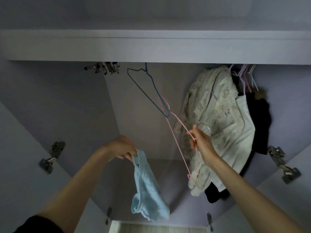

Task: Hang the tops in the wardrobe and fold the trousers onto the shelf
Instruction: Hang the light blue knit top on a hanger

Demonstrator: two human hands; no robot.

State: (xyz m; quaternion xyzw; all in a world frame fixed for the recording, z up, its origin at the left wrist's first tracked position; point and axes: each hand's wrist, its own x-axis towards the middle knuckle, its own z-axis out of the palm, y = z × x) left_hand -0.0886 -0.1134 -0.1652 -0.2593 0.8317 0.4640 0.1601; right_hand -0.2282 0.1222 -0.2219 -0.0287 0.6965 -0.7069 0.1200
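Observation:
I look up into an open wardrobe. My left hand (122, 147) grips the top edge of a light blue knitted top (148, 187), which hangs limp below it. My right hand (201, 140) pinches a pink wire hanger (176, 142) near its middle. The pink hanger's upper end is caught on the lower corner of a blue wire hanger (151, 91) that hangs from the rail, hidden behind the top panel. A silver metal hook (204, 126) shows just behind my right fingers.
Cream patterned garments (215, 118) and a dark garment (259, 121) hang at the right, with several pale hangers (245, 76) above them. The doors stand open on metal hinges, one at the left (52, 157) and one at the right (282, 165). The left half of the rail space holds only the blue hanger.

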